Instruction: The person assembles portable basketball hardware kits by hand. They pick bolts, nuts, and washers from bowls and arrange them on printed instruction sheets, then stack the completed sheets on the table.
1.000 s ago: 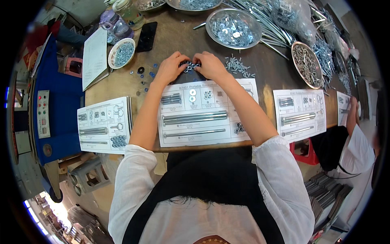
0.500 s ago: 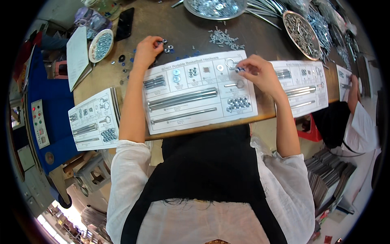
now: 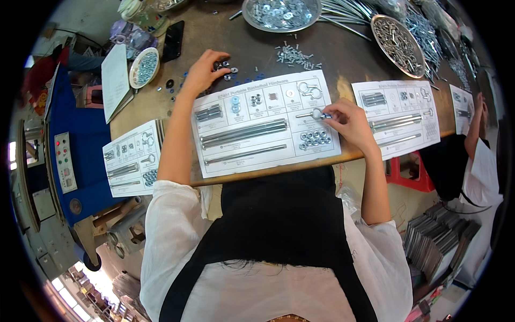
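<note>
Before me lies a white sheet (image 3: 241,167) with framed boxes showing long bolts, washers, nuts and ring pins; I cannot tell which are printed and which are real. Over its right edge, my right hand (image 3: 347,124) pinches a few small shiny nuts (image 3: 325,115), partly hidden by the fingertips. My left hand (image 3: 203,74) is beyond the sheet's upper left edge. Its thumb and fingers are apart around some loose dark and silver nuts (image 3: 234,70) on the table, and none is plainly gripped.
Small bolts (image 3: 295,57) lie in a heap beyond the sheet. Around them stand a bowl of washers (image 3: 281,28), a bowl of bolts (image 3: 421,70) and a small dish (image 3: 132,79). A black phone (image 3: 173,42) lies at far left. Another sheet (image 3: 383,151) and a co-worker's hand (image 3: 475,118) are right.
My right hand has moved nearer to me, from beside the ring box to the lower pin box, still holding nuts. My left hand has gone from a pinch to parted fingers.
</note>
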Motion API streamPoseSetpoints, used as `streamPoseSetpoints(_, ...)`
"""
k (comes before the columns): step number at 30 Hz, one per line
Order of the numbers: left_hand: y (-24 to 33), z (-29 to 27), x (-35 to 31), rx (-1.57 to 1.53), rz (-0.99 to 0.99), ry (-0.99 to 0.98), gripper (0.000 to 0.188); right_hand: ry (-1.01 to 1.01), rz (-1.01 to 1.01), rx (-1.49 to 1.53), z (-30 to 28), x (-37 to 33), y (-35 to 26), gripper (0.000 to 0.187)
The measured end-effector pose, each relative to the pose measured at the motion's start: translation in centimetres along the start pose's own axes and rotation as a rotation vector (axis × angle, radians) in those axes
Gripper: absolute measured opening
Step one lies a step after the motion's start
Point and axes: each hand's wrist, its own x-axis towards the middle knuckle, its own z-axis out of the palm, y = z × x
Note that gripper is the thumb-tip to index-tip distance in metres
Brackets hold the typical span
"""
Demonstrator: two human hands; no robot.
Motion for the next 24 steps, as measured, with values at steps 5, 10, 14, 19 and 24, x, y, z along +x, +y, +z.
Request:
streamPoseSetpoints(5,-1.1,2.0,0.2,0.216,0.114,0.032,0.024,0.024,0.002,0.055,0.2,-0.2,1.1,0.021)
streamPoseSetpoints(10,-1.7,2.2,0.5,0.187,0.122,0.077,0.020,0.053,0.024,0.082,-0.1,-1.0,1.3,0.022)
streamPoseSetpoints(14,-0.4,2.2,0.5,-0.076,-0.023,0.177,0.018,0.041,0.013,0.037,-0.2,-1.3,0.8,0.021)
streamPoseSetpoints(19,13.1,3.5,-2.6,-0.416,0.118,-0.013,0.018,-0.019,-0.040,-0.056,0.3,-1.7,0.6,0.022)
streamPoseSetpoints(24,19.6,8.6,-4.5,-0.144,0.442,-0.263,0.019,-0.027,-0.043,-0.154,0.5,-1.6,0.8,0.021)
